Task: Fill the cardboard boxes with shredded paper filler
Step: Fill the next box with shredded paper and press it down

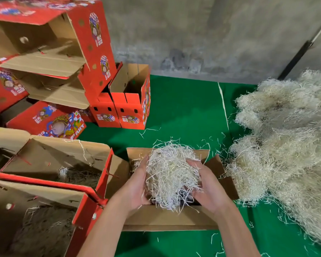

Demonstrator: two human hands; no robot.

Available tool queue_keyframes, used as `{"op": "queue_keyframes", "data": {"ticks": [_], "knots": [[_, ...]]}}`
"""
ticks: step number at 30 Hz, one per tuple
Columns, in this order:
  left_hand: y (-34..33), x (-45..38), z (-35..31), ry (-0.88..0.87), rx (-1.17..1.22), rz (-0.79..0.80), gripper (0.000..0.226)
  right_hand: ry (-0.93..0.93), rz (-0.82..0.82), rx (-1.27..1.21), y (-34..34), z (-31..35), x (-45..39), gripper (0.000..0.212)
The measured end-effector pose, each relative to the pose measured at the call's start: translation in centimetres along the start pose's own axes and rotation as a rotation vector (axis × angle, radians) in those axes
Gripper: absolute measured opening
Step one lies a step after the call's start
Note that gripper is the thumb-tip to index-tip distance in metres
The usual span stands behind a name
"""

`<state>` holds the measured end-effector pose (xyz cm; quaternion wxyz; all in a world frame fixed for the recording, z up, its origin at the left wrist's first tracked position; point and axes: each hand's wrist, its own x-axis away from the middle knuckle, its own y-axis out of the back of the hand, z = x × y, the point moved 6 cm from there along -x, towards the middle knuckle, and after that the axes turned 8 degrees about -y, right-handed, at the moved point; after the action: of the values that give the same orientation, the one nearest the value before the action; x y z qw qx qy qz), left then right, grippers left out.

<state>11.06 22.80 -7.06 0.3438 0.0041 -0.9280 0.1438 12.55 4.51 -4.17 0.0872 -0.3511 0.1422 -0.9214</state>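
An open cardboard box [167, 219] sits on the green mat in front of me, flaps spread. Over its opening I hold a clump of white shredded paper [171, 173] between both hands. My left hand [137, 184] cups the clump's left side and my right hand [208, 186] curls around its right side. The box's inside is mostly hidden by the clump. A big pile of shredded paper [285, 145] lies along the right.
Two open red boxes [50, 164] [35, 219] with some filler inside stand at my left. Further red boxes [130, 104] are stacked at the back left. A green mat [183, 112] covers the floor before a concrete wall. Loose strands lie scattered.
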Motion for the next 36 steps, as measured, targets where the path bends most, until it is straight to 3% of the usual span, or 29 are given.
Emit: {"op": "queue_keyframes", "data": {"ticks": [2,4,7,10,13,17,19,20,21,22,23,24,26,27,30,33,34,36], "knots": [[-1.0,0.4,0.0,-0.013,0.014,0.085,0.087,0.039,-0.07,0.169,-0.3,0.1,0.3,0.091],[-1.6,0.6,-0.5,-0.079,-0.005,0.033,0.088,0.063,-0.123,0.277,-0.6,-0.3,0.2,0.095],[-1.9,0.2,0.0,-0.196,-0.147,-0.183,0.065,0.092,-0.207,0.297,-1.3,-1.4,-0.3,0.076],[-2.1,0.8,0.3,-0.339,-0.271,-0.288,0.072,0.338,-0.292,0.518,-2.4,-0.5,-0.5,0.028],[0.3,1.6,-1.9,-0.508,-0.306,-0.358,0.062,0.38,-0.302,0.461,-0.5,0.6,0.0,0.019],[4.1,2.2,-3.6,-0.532,-0.337,-0.512,0.06,0.339,-0.365,0.367,2.5,1.5,0.8,0.018],[3.5,1.9,-3.0,-0.442,-0.35,-0.462,0.069,0.298,-0.312,0.364,1.9,1.4,1.2,0.009],[3.0,1.6,-2.1,-0.345,-0.313,-0.405,0.095,0.224,-0.253,0.372,1.4,0.9,1.2,0.017],[2.3,1.3,-1.2,-0.268,-0.278,-0.366,0.112,0.156,-0.191,0.379,0.9,0.4,0.8,0.046],[1.4,0.9,-0.5,-0.24,-0.228,-0.313,0.119,0.136,-0.158,0.393,0.1,0.0,0.5,0.075],[0.4,1.0,-0.1,-0.241,-0.203,-0.271,0.123,0.157,-0.142,0.42,-0.8,-0.4,0.3,0.085],[-0.3,0.9,0.3,-0.232,-0.206,-0.25,0.125,0.238,-0.133,0.492,-1.9,-0.5,0.2,0.077],[-0.2,1.0,0.2,-0.253,-0.269,-0.271,0.124,0.371,-0.186,0.58,-2.8,-0.2,0.0,0.025],[0.5,1.3,-0.2,-0.282,-0.293,-0.305,0.123,0.386,-0.204,0.548,-2.3,0.0,-0.1,0.019],[4.4,1.6,-1.4,-0.367,-0.303,-0.419,0.116,0.275,-0.296,0.36,1.6,0.4,-0.6,0.022],[5.2,1.6,-1.0,-0.342,-0.408,-0.403,0.095,0.225,-0.334,0.374,3.8,0.5,-0.6,0.019],[4.9,1.6,-0.9,-0.341,-0.426,-0.389,0.09,0.22,-0.322,0.388,3.7,0.6,-0.4,0.023],[4.7,1.4,-0.8,-0.317,-0.485,-0.374,0.095,0.207,-0.261,0.373,3.1,0.5,0.0,0.056]]}}
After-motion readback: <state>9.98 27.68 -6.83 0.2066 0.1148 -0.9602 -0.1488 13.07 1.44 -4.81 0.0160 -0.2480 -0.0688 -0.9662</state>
